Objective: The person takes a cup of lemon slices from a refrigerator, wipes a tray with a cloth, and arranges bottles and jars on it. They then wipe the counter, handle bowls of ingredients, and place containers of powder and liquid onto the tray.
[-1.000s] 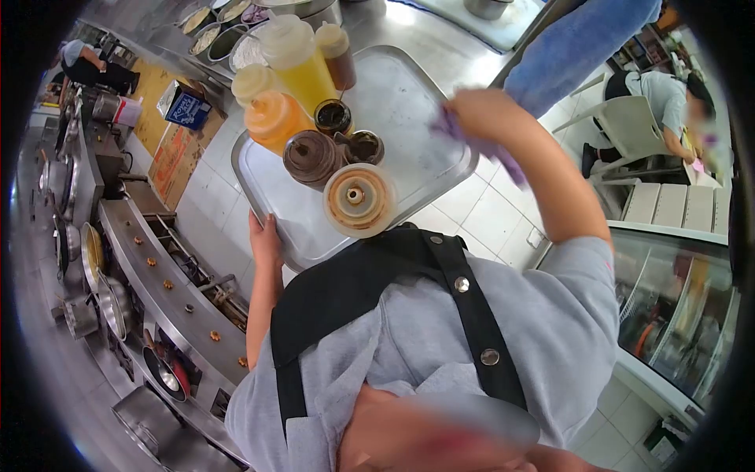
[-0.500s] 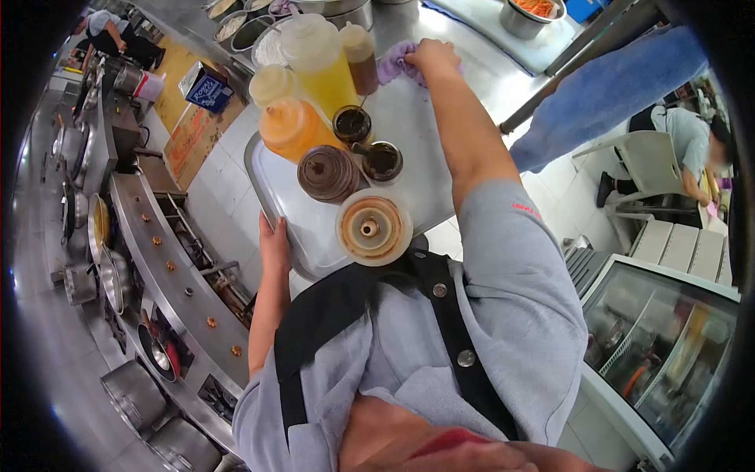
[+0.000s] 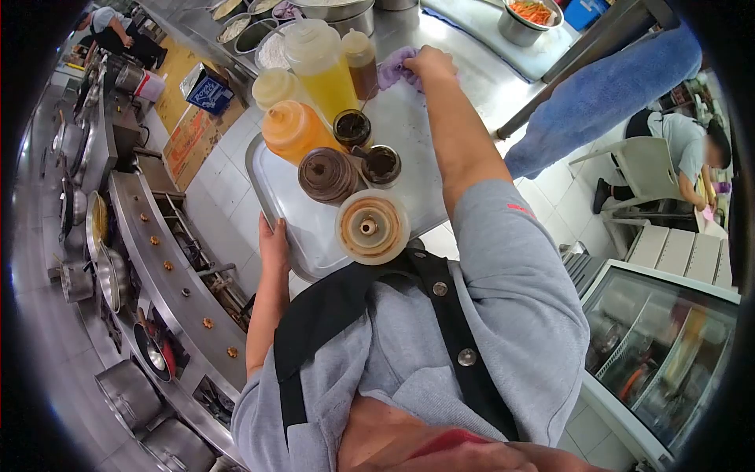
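My left hand (image 3: 274,242) grips the left edge of a metal tray (image 3: 271,197), with its thumb over the rim. Several squeeze bottles stand on the tray, among them a yellow one (image 3: 324,75), an orange one (image 3: 291,130) and a dark brown one (image 3: 326,175). Two small jars of dark sauce (image 3: 351,128) are beside them, and a wide clear-capped bottle (image 3: 370,228) is nearest my chest. At the tray's far right, my right hand (image 3: 431,64) is closed on a purple cloth (image 3: 395,69) pressed against the surface.
Behind the tray, a steel counter (image 3: 464,55) holds metal bowls and a pot of shredded carrot (image 3: 531,22). A stove (image 3: 169,259) with pans runs along the left. At right are a blue towel (image 3: 598,102), a seated person (image 3: 683,145) and a glass-topped fridge (image 3: 661,346).
My right hand and the purple cloth have shifted slightly left and down in view. My left hand stays at the tray's edge.
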The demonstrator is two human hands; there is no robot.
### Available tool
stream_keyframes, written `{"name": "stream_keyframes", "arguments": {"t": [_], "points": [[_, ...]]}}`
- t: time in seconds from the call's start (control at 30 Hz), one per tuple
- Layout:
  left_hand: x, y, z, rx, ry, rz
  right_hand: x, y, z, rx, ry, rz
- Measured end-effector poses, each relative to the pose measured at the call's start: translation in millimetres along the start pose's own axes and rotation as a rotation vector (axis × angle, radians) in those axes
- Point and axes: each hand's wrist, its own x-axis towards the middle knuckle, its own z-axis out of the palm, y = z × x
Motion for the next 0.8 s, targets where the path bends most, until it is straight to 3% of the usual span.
{"name": "stream_keyframes", "arguments": {"t": [0.1,0.2,0.3,0.43,0.53,0.6,0.67,0.73,0.77,0.8], "points": [[-3,1,-1,-0.009,-0.005,-0.037,11,9,14,0.004,0.078,-0.05],[-3,5,1,-0.031,-0.007,-0.019,-5,27,31,-0.092,0.339,-0.291],[-4,11,2,-0.03,-0.009,-0.036,-26,65,52,-0.341,0.649,-0.69],[-2,10,2,-0.084,-0.021,-0.015,-78,108,32,-0.518,0.496,-0.791],[-6,16,4,-0.134,-0.023,-0.032,-128,132,6,-0.639,0.202,-0.627],[-4,15,3,-0.116,-0.045,-0.046,-187,143,-22,-0.641,0.183,-0.492],[-4,14,0,-0.09,-0.078,-0.089,-221,134,-75,-0.494,-0.58,-0.265],[1,17,-2,-0.065,-0.114,-0.146,-231,142,-99,-0.587,-0.886,-0.531],[1,19,-2,-0.069,-0.102,-0.136,-239,140,-117,-0.378,-0.866,-0.473],[-1,19,0,-0.071,-0.089,-0.129,-238,134,-124,-0.348,-0.697,-0.509]]}}
